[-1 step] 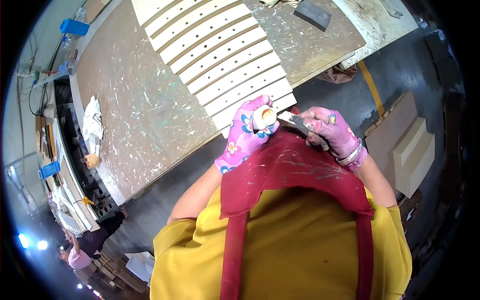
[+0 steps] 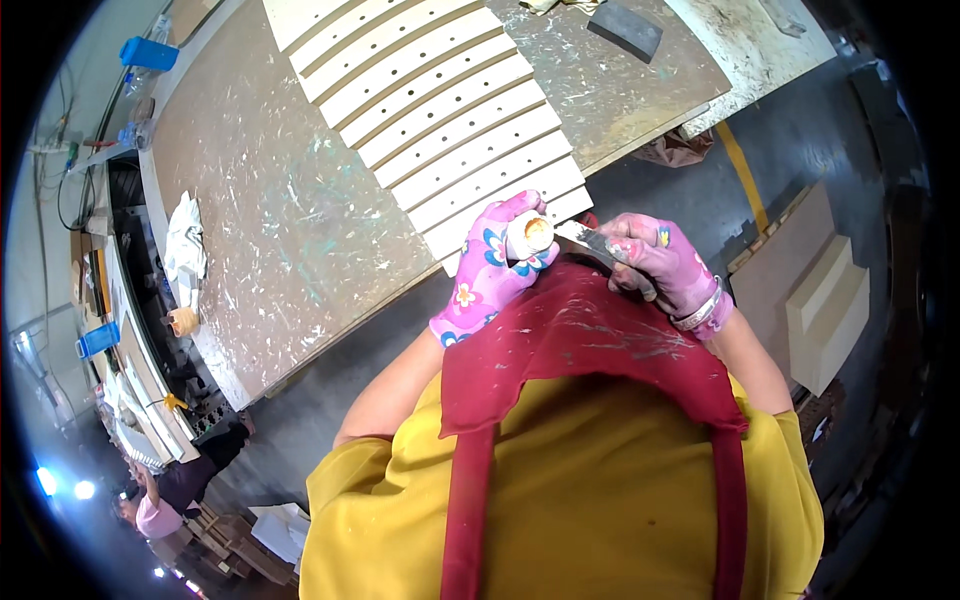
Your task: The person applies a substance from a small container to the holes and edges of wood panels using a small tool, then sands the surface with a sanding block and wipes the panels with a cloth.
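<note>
My left hand (image 2: 490, 262), in a pink flowered glove, is closed around a small white round container (image 2: 524, 238). Its open mouth shows an orange-brown inside. Gripped in my gloved right hand (image 2: 668, 264) is a putty knife (image 2: 592, 240) with whitish smears on its blade. The blade tip points left at the container's rim; whether they touch I cannot tell. Just beyond my hands, a row of pale wooden strips (image 2: 470, 138) with dark round holes lies on the worn table (image 2: 290, 250). The strips overlap or sit close together like steps.
A dark grey block (image 2: 626, 32) rests at the table's far right. A white cloth (image 2: 186, 240) hangs by the left edge, near a tan roll-shaped thing (image 2: 184, 321). Boards (image 2: 830, 310) lean at the right. Another person (image 2: 160, 512) is at the lower left, some distance off.
My right hand and the putty knife have shifted very slightly. My left hand, the container and the strips look the same.
</note>
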